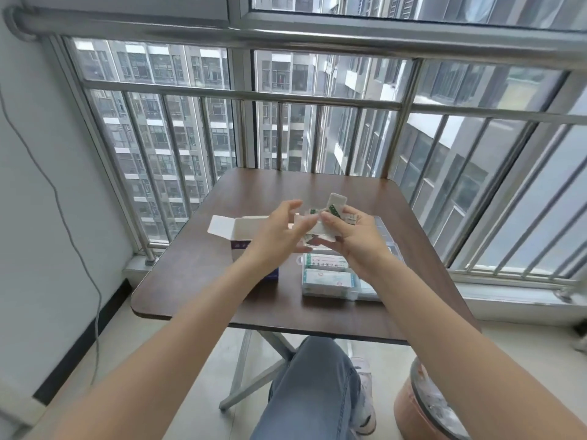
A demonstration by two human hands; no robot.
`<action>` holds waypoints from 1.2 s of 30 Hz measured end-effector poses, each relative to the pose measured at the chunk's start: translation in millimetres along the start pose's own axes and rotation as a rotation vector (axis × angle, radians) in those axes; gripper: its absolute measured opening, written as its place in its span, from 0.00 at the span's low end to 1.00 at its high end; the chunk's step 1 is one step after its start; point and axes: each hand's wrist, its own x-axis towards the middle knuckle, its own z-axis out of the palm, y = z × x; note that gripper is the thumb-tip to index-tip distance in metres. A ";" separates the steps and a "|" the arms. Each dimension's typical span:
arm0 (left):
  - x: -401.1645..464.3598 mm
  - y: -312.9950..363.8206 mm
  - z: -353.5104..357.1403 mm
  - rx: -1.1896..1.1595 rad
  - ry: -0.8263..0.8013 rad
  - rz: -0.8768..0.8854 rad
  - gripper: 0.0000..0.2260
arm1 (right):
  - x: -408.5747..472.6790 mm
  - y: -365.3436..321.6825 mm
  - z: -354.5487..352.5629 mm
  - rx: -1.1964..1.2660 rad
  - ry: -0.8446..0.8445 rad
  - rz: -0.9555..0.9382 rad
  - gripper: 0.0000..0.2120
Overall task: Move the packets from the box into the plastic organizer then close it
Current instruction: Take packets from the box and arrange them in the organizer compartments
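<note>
Packets (330, 214) clamped in right hand (355, 239) grip; left hand (279, 230) fingers apparently loose, touching them.

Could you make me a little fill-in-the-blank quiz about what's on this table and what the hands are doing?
1. The right hand grips a bunch of ____.
2. The cardboard box lies with its end flap ____.
3. The plastic organizer sits on the table to the ____ of the box.

Missing words: packets; open; right
</note>
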 end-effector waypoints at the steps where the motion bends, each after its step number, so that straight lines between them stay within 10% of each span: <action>1: 0.3 1.3 7.0 -0.025 -0.038 -0.014 0.12 | -4.3 -2.0 -4.2 -0.031 0.006 0.000 0.02; 19: 21.6 10.8 83.9 -0.224 -0.014 -0.120 0.04 | -9.3 -32.2 -90.4 -0.137 0.015 0.095 0.10; 26: 36.6 11.8 93.5 -0.208 -0.128 -0.207 0.05 | 9.7 -34.7 -108.4 -0.534 0.162 0.067 0.09; 36: 61.2 0.5 96.4 -0.250 -0.032 -0.314 0.08 | 35.5 -20.6 -125.6 -0.375 0.326 0.036 0.04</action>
